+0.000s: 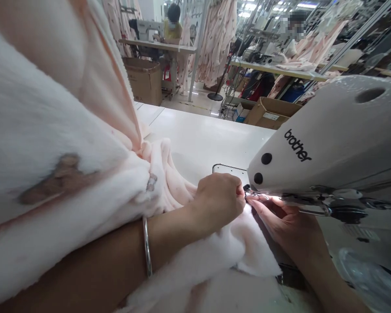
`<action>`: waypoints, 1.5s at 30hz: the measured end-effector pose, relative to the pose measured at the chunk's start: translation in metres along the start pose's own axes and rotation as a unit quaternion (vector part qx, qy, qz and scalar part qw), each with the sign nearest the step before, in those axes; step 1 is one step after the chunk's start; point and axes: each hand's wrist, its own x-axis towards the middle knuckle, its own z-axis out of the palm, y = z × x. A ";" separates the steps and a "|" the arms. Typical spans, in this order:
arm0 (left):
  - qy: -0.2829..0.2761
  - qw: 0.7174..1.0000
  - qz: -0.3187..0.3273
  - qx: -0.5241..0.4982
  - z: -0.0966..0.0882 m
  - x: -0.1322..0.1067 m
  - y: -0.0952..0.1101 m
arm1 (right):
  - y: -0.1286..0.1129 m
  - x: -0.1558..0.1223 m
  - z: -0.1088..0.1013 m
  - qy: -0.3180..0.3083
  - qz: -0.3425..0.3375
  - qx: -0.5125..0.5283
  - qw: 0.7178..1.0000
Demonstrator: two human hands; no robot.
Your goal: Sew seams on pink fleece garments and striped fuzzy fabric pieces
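Note:
Pale pink plush fabric (215, 252) with brown patches lies bunched over the table and rises in a large heap on the left. My left hand (220, 198) is closed on the fabric, its fingers curled just left of the needle area of a white sewing machine (332, 139). On the other side, my right hand (286, 221) reaches in under the machine head, thumb and fingers pinched together by the lit presser foot (256, 195). What those fingertips hold is too small and partly hidden to tell. A silver bangle (147, 245) circles my left wrist.
The white tabletop (195, 134) extends behind the machine. Beyond it stand cardboard boxes (143, 80), another sewing table (159, 44) and hanging pink garments (218, 41). Two people sit at machines in the background. A clear plastic item (371, 274) lies at the lower right.

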 end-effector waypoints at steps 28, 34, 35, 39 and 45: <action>0.050 0.974 0.160 0.153 0.011 -0.004 -0.004 | -0.006 0.005 -0.007 -0.051 -0.044 -0.010 0.998; 0.043 0.971 0.159 0.172 0.010 -0.004 -0.002 | -0.004 0.005 -0.006 -0.042 -0.051 -0.019 0.998; 0.038 0.972 0.156 0.173 0.010 -0.004 -0.001 | -0.004 0.004 -0.006 -0.042 -0.054 -0.018 0.998; 0.035 0.973 0.155 0.170 0.009 -0.004 0.000 | -0.004 0.004 -0.006 -0.033 -0.069 -0.014 0.997; 0.075 0.977 0.139 0.141 0.011 -0.003 -0.003 | -0.006 0.004 -0.006 -0.021 -0.090 0.004 0.996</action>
